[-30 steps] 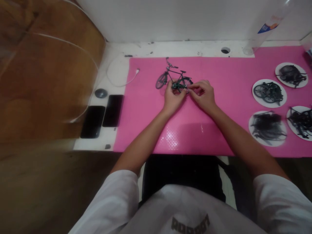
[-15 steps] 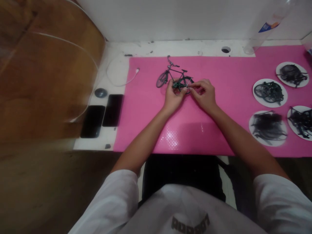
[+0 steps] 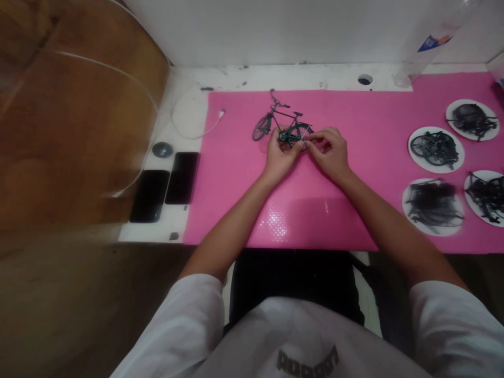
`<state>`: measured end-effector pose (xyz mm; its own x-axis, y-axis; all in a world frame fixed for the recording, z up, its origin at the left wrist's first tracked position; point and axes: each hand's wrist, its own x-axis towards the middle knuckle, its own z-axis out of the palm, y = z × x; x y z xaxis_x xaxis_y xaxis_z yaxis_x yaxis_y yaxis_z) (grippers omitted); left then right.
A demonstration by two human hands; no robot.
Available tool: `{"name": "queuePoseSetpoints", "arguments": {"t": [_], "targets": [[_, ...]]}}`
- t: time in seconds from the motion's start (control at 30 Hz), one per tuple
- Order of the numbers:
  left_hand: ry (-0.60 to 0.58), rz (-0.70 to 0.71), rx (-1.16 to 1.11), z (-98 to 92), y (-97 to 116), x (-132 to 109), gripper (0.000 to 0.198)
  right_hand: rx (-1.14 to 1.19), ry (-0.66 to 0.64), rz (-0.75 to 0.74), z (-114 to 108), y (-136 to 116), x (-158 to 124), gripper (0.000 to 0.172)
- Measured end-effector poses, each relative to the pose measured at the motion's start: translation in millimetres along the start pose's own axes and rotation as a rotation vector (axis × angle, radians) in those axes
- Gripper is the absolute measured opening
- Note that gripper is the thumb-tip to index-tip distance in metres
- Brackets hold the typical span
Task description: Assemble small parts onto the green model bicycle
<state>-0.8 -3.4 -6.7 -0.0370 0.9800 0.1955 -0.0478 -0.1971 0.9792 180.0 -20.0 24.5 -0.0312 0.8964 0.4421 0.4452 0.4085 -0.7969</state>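
a: on the pink mat (image 3: 354, 110), what had changed over the last second?
b: almost nothing. the model bicycle (image 3: 281, 123) stood upright at the same spot near the mat's far edge, and both hands stayed at its rear wheel. the work there sat at the same fiddly stage.
a: and the grips?
b: the left hand (image 3: 280, 157) was curled around the frame by the crank. the right hand (image 3: 329, 155) pinched thumb and forefinger at the rear wheel; whether a small part sat between them, i couldn't tell.
a: materials?
b: the bicycle looked thin, dark and hard, with spoked wheels. the mat was glossy, with a diamond emboss. 4 round white plates (image 3: 457, 160) on the right carried tangled dark parts.
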Motion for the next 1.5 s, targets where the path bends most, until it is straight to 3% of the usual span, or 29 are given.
{"name": "queuePoseSetpoints", "arguments": {"t": [0.2,0.4,0.63,1.17,1.5], "targets": [[0.018,-0.013,-0.014,1.1,-2,-1,0.068,0.020,0.013,-0.002,1,0,-1,0.038],[0.066,-0.040,-0.057,3.0,4,-1,0.068,0.076,0.060,0.077,5,8,-2,0.064],[0.057,-0.053,-0.081,3.7,6,-1,0.069,0.098,0.068,0.127,6,23,2,0.064],[0.045,-0.081,-0.182,3.3,1,-1,0.073,0.076,0.014,0.116,4,21,4,0.068],[0.019,-0.117,-0.219,3.3,13,-3,0.073,0.092,-0.001,0.131,3,17,5,0.070]]}}
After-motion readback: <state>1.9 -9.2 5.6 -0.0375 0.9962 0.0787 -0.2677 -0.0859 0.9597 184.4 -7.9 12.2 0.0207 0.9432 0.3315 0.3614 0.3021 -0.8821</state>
